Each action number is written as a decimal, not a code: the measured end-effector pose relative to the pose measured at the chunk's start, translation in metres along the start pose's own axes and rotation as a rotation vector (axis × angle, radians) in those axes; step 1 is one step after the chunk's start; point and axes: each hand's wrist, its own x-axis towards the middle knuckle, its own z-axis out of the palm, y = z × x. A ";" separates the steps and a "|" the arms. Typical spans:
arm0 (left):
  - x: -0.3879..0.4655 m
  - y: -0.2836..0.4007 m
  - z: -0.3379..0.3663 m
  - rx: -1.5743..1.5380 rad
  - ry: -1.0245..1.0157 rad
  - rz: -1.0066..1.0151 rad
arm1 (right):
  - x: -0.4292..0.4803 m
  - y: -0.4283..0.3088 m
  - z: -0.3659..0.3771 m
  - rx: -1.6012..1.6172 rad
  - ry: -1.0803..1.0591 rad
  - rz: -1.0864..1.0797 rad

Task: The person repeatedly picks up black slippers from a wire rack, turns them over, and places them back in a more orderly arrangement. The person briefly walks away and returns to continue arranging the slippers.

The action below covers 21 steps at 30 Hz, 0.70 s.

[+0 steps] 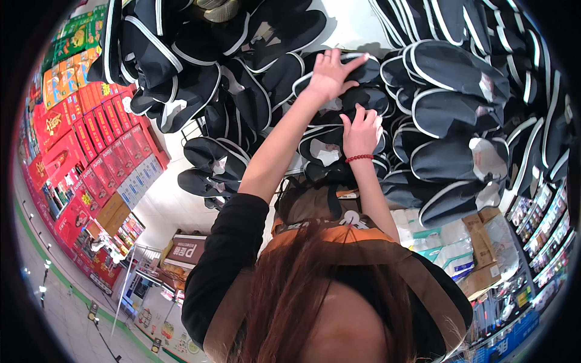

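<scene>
Stacks of black cloth shoes with white-edged soles fill the display before me. My left hand (333, 75) is spread over a black cloth shoe (366, 68), with its fingers apart and the thumb out to the right. Closer to my body, my right hand (362, 130) touches the shoes with bent fingers; whether it grips one is hidden. A red bead bracelet (359, 158) circles the right wrist. Between the right hand and my apron lies a shoe with a white insert (324, 152). Just above it is a dark shoe (365, 100), between both hands.
More black shoes (454, 156) stand stacked at the right, and others (215, 159) at the left. Red boxes (97, 168) line the far left. White packs (438, 240) and a brown carton (481, 240) sit low at the right. My apron (317, 236) is close to the display.
</scene>
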 end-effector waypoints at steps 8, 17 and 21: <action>0.023 -0.011 0.029 -0.048 0.012 -0.108 | 0.054 -0.013 0.006 -0.078 -0.291 0.210; -0.086 -0.019 -0.005 -0.503 0.266 -0.406 | 0.169 -0.127 -0.006 0.080 -0.062 -0.828; -0.161 -0.023 -0.046 -0.680 0.337 -0.615 | 0.189 -0.181 0.085 -0.145 -0.068 -0.987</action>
